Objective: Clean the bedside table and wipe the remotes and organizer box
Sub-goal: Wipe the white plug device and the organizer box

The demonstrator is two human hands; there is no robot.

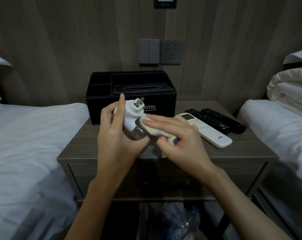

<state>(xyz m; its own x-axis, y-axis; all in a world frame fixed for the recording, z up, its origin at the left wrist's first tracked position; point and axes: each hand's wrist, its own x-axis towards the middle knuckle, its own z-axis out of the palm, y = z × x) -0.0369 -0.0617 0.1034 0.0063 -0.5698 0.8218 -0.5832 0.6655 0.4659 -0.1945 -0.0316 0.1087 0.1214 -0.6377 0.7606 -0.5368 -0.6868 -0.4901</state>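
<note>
Plug-in vaporizer wiped above the bedside table [81,144]

Left hand [115,135] fingers wrap the plug-in vaporizer [132,118]; right hand [179,137] fingers press a cloth [152,125] against it, 3 remotes [214,125] just beyond.

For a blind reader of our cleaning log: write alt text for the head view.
Left hand holds a white plug-in device with a clear bottle above the bedside table, while the right hand rubs it with a pale cloth. Behind stands a black organizer box; a white remote and two black remotes lie at right.
</note>
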